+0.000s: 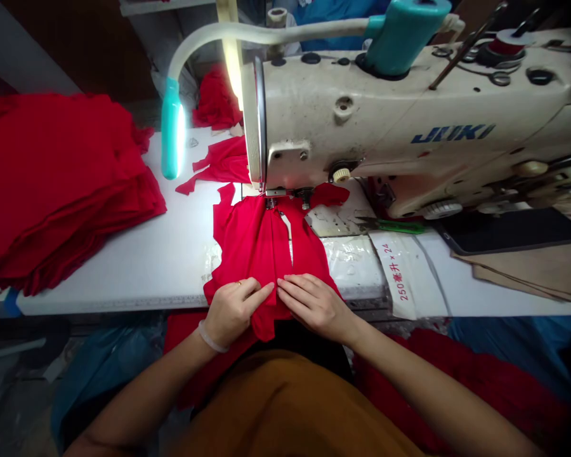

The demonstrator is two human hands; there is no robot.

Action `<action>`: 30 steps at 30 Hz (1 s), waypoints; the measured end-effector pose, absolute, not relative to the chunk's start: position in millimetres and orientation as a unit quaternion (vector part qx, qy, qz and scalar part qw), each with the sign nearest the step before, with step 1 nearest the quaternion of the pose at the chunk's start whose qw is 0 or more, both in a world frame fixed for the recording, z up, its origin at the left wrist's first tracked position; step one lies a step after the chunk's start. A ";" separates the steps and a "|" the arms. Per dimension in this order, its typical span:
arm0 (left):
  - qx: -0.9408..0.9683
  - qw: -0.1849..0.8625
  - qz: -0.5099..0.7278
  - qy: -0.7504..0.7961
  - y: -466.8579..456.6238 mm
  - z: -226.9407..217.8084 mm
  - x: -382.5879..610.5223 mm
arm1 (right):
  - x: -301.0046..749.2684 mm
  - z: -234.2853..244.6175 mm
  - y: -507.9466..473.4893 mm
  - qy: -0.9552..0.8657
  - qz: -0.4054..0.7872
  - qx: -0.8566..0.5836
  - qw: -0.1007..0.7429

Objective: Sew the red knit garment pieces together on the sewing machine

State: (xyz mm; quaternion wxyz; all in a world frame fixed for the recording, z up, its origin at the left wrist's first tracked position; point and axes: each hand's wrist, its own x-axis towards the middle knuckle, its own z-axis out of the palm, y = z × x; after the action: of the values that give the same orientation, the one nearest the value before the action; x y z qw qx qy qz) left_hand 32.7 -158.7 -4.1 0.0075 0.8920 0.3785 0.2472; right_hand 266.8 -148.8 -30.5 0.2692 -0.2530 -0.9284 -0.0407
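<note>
A piece of red fabric (pixel 247 247) lies under the presser foot (pixel 271 202) of a sewing machine (pixel 314 114) and runs down over the table's front edge. A narrow slit between two layers shows white near its right side. My left hand (pixel 235 310) is closed on the fabric's near part, thumb pointing right along the fold. Facing it, my right hand (pixel 316 306) grips the fabric by its near right edge, fingers together and bent, the thumb hidden. The fingertips of both hands almost meet. The cloth's lower end hangs below them.
A tall stack of red cloth pieces (pixel 61 184) stands on the left. A lit lamp (pixel 171 130) hangs over the table. Right of the needle lie green-handled snips (pixel 400 226), a dark phone-like slab (pixel 514 230) and brown card (pixel 523 273). More red cloth (pixel 457 381) lies below right.
</note>
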 end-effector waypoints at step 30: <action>0.876 0.042 -0.024 0.480 -112.5 10.7 62.9 | 240.6 -8.2 -28.0 -0.894 0.024 -0.437 0.099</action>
State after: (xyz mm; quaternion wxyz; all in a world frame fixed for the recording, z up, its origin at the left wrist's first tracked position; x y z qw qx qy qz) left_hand 62.9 -112.5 10.7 0.0418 0.8758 0.4802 -0.0241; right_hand 240.6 -28.0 -8.2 0.0992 -0.4369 -0.8937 0.0239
